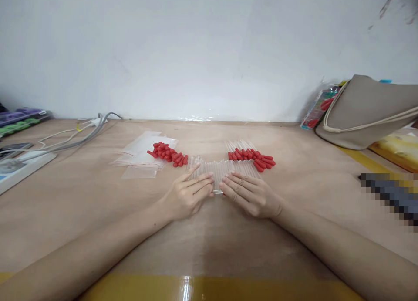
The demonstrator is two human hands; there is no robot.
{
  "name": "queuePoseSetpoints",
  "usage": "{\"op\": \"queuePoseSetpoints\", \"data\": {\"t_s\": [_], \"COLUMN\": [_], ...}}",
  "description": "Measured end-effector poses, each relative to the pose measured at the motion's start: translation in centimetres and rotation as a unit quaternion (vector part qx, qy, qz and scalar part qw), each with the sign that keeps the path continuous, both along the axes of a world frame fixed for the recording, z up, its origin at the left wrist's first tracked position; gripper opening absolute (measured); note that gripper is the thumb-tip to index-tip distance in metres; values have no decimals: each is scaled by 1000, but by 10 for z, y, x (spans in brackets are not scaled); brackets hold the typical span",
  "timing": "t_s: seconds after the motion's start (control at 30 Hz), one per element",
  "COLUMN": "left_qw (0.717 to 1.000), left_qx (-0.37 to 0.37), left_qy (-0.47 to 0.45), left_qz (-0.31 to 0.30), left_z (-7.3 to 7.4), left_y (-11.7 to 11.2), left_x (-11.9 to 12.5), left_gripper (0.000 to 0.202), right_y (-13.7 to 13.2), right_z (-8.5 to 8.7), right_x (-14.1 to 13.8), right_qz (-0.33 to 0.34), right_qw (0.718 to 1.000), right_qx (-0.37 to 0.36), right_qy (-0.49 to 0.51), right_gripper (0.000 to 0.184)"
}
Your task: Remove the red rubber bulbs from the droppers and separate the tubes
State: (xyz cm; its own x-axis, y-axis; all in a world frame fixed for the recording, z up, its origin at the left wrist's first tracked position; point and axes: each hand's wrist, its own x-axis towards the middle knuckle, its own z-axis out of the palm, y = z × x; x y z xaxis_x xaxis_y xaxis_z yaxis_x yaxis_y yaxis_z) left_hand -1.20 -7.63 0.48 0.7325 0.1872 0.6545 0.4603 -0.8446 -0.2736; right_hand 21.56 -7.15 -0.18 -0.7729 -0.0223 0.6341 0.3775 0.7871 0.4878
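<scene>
A row of clear glass tubes [222, 168] lies side by side on the brown table [209, 231]. My left hand [189, 195] and my right hand [250, 194] rest flat at the row's near edge, fingers stretched out and touching the tubes. A loose pile of red rubber bulbs [168, 153] lies behind the left hand. Behind the right hand lie several assembled droppers with red bulbs [253, 156].
Clear plastic bags [143, 155] lie left of the red bulbs. A power strip and cables [29, 159] sit at the far left, with coloured trays [19, 120] behind. A beige bag [369, 111] and a packet [318, 109] stand at the right by the white wall.
</scene>
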Motion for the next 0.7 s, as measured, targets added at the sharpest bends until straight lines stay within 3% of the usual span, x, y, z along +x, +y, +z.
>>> {"op": "queuePoseSetpoints", "data": {"t_s": [0.1,0.2,0.37,0.47,0.53,0.6,0.7], "left_qw": [999,991,973,969,967,971,982], "left_qx": [-7,-29,-60,-75,-88,-71,-8], "left_qy": [-20,-71,-43,-22,-22,-18,-1], "left_qz": [35,113,218,234,238,228,188], "left_z": [-2,-5,-7,-6,-5,-4,-4], "left_y": [8,21,35,35,35,35,36], "left_x": [-11,-22,-21,-17,-15,-13,-12], "left_gripper": [12,12,23,31,31,28,26], "right_y": [8,24,57,77,86,90,90], "right_z": [-1,1,5,4,3,2,1], "right_x": [12,29,63,89,105,115,119], "right_qz": [-4,-96,-276,-327,-319,-298,-297], "right_qw": [999,980,873,785,730,705,693], "right_qx": [-21,-88,-257,-364,-437,-486,-528], "right_qy": [47,153,308,380,417,423,391], "right_gripper": [27,25,27,32,31,30,28]}}
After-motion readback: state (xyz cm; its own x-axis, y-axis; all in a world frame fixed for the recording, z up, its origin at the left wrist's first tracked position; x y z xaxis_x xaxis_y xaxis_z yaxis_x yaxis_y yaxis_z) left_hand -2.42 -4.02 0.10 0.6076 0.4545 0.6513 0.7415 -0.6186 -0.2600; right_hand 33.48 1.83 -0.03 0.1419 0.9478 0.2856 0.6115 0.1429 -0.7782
